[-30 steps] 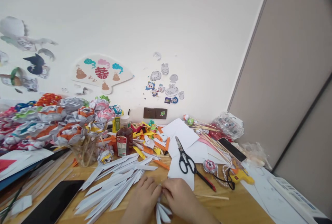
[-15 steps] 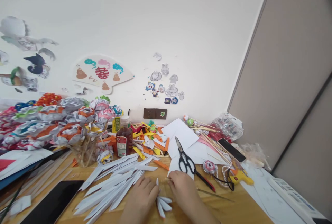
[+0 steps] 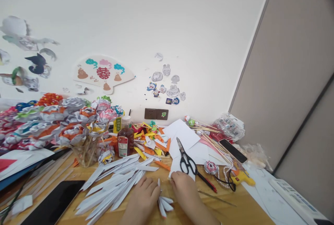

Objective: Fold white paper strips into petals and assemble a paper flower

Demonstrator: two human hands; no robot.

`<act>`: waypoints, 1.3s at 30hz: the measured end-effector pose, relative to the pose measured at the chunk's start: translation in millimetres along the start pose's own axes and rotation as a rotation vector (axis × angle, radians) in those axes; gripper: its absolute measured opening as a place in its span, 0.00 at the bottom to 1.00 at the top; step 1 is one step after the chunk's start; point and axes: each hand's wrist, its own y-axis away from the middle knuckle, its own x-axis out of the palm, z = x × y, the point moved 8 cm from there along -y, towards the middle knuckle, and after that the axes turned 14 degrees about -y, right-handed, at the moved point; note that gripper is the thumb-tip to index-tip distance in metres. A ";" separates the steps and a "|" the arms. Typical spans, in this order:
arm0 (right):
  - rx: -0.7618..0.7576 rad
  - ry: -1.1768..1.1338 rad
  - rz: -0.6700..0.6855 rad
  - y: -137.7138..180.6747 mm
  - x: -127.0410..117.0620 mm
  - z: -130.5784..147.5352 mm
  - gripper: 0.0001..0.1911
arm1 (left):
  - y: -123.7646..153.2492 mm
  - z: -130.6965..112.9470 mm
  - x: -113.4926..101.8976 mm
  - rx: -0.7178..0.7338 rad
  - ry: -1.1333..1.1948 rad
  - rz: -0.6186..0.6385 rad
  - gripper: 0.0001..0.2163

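The folded white paper piece (image 3: pixel 165 205) fans out on the desk (image 3: pixel 242 213) between both hands. The left hand (image 3: pixel 146 195) has its grip closed at the piece's side, likely to steady the folds. The right hand (image 3: pixel 184 190) curls apart from it; whether its grip holds anything, I cannot tell. White strips (image 3: pixel 114 186) lie beside the left hand and scissors (image 3: pixel 184 154) beyond the right, probably for easy reach.

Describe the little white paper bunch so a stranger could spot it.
On the wooden table, find the left hand and right hand. Between them, a small white paper bunch fans out, looking shorter than the long white strips heaped left.
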 end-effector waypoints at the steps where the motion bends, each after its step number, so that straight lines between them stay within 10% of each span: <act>1: 0.000 0.001 0.002 0.0 0.2 0.2 0.11 | 0.3 -0.1 0.9 -0.003 0.000 0.003 0.19; 39: -0.303 -0.552 -0.106 8.7 6.7 24.0 0.09 | -1.4 7.2 -1.4 -0.068 0.110 -0.076 0.19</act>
